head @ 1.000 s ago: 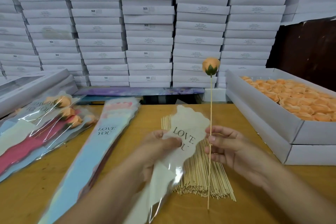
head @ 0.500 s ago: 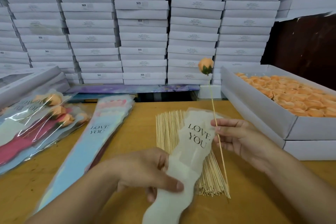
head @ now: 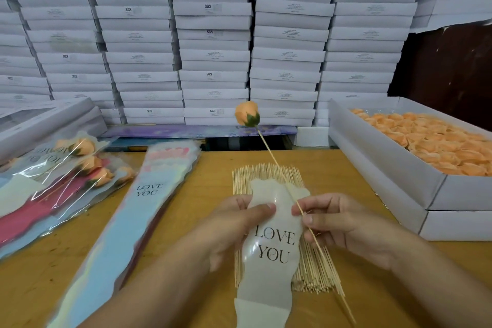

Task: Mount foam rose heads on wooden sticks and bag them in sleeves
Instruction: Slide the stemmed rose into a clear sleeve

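An orange foam rose head [head: 247,113] sits on top of a thin wooden stick [head: 274,160] that leans up and to the left. My right hand [head: 343,226] pinches the stick near its middle. My left hand [head: 234,224] grips the left edge of a cream "LOVE YOU" sleeve [head: 271,250], thumb pressed on its front. The sleeve lies over a bundle of bare wooden sticks [head: 311,271] on the table. The held stick runs along the sleeve's right edge, outside it as far as I can tell.
A white box of orange rose heads [head: 431,146] stands at the right on another box. A stack of flat sleeves [head: 127,221] lies left of centre, and bagged roses [head: 66,176] are piled at far left. A wall of white boxes [head: 213,34] rises behind the wooden table [head: 58,261].
The rose has tilted from upright to leaning left and dropped lower. My left hand has slid up the sleeve to near its top. Both hands have come closer together.
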